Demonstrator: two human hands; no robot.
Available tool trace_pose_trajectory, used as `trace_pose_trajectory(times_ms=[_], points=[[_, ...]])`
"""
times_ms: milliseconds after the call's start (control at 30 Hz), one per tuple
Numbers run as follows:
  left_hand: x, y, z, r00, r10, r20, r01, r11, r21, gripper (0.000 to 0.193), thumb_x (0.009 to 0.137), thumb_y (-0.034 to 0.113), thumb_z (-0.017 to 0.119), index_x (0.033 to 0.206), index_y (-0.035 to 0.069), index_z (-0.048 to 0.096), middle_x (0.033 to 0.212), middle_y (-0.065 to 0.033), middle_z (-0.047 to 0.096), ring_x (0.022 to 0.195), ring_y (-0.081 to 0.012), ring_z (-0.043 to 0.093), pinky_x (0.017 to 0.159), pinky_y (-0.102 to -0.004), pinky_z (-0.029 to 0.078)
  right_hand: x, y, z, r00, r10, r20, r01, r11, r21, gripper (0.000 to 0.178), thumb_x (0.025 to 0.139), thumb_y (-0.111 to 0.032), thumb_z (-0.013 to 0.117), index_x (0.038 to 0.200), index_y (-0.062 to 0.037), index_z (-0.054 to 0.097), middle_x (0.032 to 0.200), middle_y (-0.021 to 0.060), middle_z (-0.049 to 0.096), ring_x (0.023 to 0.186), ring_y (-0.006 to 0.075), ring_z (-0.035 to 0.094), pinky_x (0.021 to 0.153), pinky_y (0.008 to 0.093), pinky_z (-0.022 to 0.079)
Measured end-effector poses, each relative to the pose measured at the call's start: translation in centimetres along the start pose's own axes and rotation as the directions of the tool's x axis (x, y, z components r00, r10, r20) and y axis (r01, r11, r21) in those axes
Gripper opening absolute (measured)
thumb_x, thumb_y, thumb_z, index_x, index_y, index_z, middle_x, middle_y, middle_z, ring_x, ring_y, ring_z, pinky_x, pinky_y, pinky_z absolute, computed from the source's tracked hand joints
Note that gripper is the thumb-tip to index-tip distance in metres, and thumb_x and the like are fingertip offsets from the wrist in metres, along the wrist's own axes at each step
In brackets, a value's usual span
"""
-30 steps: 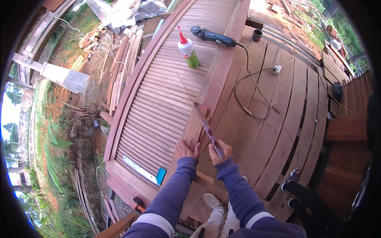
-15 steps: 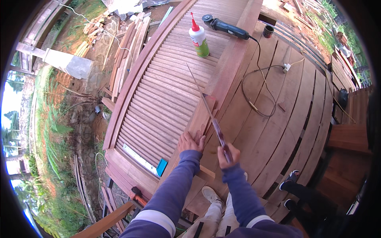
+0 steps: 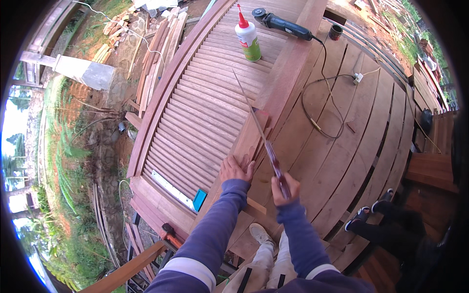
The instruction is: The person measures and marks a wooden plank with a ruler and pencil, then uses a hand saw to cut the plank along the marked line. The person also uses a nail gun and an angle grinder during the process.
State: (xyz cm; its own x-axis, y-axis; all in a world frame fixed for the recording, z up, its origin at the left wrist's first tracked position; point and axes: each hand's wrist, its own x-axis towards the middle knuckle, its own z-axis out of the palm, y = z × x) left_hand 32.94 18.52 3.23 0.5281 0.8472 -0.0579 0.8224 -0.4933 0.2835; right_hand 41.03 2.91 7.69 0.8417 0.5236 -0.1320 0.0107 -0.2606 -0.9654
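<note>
A handsaw with a long dark reddish handle is in my right hand, whose fingers wrap round the grip. Its thin blade points away from me, seen nearly edge-on, and lies along the right side of a short wooden board. Whether the teeth are in the wood I cannot tell. My left hand presses on the near end of that board, fingers over it and thumb at its right side. Beneath the board is the frame of a large slatted wooden panel.
On the panel are a glue bottle, an angle grinder and a try square. An orange clamp sits at its near corner. A power cable loops over the plank deck near a dark can. Another person's feet are at right.
The view has shifted slightly, and the saw has moved only a little beside the board. My left hand stays on the board. The other person's second foot has stepped forward.
</note>
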Motion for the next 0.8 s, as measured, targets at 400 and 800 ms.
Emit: trace_pose_trajectory(times_ms=[400,800], points=[[0.1,0.0,-0.4,1.0,0.014,-0.005,-0.014,1.0,-0.013,0.067,0.079,0.051,0.068,0.115,-0.002,0.048,0.109,-0.0201,0.055,0.107,-0.0366,0.052,0.092,-0.046,0.042,2.9,-1.6,1.3,0.997,-0.072,-0.011,0.073,0.997,0.034,0.021,0.085,-0.008,0.064,0.071,-0.0028,0.05,0.055,0.009,0.048,0.047,0.0145,0.049,0.046,0.0321,0.036],[-0.3,-1.9,1.5,0.995,0.031,-0.093,-0.027,0.999,0.047,0.067,0.079,0.054,0.067,0.11,-0.003,0.05,0.104,-0.0216,0.056,0.101,-0.0404,0.053,0.088,-0.0475,0.043,-1.6,0.3,-0.2,0.996,-0.08,0.047,0.079,0.997,0.017,0.011,0.084,-0.01,0.064,0.084,0.0012,0.062,0.06,0.0094,0.056,0.054,0.0154,0.057,0.053,0.0316,0.044]])
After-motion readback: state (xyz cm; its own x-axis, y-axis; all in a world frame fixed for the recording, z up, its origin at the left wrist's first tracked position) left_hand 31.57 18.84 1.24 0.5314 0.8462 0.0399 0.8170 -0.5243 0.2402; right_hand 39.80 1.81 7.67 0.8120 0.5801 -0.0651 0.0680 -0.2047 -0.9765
